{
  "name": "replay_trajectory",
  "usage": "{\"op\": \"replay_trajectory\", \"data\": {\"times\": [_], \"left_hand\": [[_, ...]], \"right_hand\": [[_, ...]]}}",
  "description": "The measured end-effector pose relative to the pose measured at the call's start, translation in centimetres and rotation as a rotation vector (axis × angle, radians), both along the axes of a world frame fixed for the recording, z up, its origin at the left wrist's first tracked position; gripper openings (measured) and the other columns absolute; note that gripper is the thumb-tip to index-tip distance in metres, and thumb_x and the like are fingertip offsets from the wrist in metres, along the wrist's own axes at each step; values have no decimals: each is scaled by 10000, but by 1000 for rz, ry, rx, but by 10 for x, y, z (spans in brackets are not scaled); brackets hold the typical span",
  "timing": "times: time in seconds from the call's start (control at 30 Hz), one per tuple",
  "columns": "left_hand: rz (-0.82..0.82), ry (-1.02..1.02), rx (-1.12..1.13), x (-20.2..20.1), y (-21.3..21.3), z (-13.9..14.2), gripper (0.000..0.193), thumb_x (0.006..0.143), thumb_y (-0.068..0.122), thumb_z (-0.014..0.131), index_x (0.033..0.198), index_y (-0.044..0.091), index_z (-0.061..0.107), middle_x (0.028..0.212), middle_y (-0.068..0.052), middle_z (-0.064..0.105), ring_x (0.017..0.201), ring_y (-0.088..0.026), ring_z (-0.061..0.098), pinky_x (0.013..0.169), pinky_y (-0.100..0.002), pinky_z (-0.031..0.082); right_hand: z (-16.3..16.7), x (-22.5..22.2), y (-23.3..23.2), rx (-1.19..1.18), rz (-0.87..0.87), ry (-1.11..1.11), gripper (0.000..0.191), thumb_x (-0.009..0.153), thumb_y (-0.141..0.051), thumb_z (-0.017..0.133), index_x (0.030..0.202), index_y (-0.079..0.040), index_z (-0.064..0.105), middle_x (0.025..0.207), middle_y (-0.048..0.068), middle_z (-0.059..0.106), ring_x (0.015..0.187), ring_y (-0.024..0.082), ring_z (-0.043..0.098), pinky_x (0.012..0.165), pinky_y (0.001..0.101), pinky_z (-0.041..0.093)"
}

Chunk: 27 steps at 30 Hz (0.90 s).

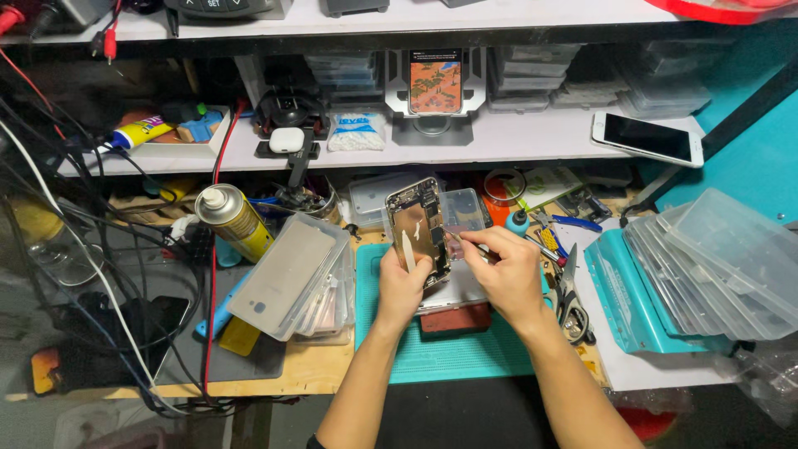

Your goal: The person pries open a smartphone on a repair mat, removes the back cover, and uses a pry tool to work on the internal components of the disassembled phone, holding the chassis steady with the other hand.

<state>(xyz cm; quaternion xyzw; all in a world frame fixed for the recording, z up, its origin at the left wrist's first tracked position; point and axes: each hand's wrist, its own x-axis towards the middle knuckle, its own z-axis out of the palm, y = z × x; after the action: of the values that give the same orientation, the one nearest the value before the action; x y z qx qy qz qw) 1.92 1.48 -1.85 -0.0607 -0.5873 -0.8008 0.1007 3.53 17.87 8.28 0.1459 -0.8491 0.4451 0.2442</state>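
An opened phone (420, 229), its back already off and its innards still in place, is gripped upright by the left hand (402, 287). Just beside it, a thin tool (465, 241) is pinched by the right hand (509, 274). Beyond, a lit phone (435, 81) stands shelved.

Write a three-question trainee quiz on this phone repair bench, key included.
1. True or false: the left hand holds the opened phone with its insides facing up.
2. What lies under both hands? A) green mat B) red tray C) bare wood
3. Which side of the opened phone is the yellow spray can on, as the picture shows it?

Key: 1 true. 2 A. 3 The left; the right hand works a thin tool at the phone's other edge.
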Motion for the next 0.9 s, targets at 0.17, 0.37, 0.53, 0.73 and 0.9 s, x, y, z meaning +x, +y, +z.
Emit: {"op": "replay_trajectory", "data": {"times": [0.17,0.37,0.53,0.73,0.9], "left_hand": [[78,-21,-161,-1,2,-1,149,906,6,646,1046,-44,655,894,-51,727,805,-107,657,740,-275,546],[26,124,-339,2,-6,18,413,902,-21,581,1313,-9,613,969,-63,710,875,-121,634,783,-277,528],[40,186,-430,-3,-4,35,455,885,-42,520,1334,0,580,1005,-125,739,910,-179,702,833,-315,555],[64,240,-480,-1,2,37,411,883,-59,517,1287,-13,575,1022,-178,733,955,-252,742,861,-347,562],[60,237,-430,8,7,37,441,873,-86,506,1304,-18,567,1046,-184,734,1002,-246,741,885,-340,554]], "right_hand": [[-7,-3,2,-44,-8,-30,130,870,-99,749,970,-20,775,803,88,738,630,143,672,577,270,514],[-22,-18,12,-242,88,-271,166,912,-126,709,977,12,773,744,39,759,620,55,658,550,217,493],[-30,-33,26,-419,108,-561,183,944,-134,678,955,16,782,672,38,720,455,52,484,409,218,342],[-44,-24,27,-455,183,-321,123,919,-85,732,972,21,767,776,28,737,583,40,583,514,192,450],[-49,-21,31,-451,233,-328,211,873,-70,779,1051,29,725,833,18,711,618,20,587,518,177,460]]}}
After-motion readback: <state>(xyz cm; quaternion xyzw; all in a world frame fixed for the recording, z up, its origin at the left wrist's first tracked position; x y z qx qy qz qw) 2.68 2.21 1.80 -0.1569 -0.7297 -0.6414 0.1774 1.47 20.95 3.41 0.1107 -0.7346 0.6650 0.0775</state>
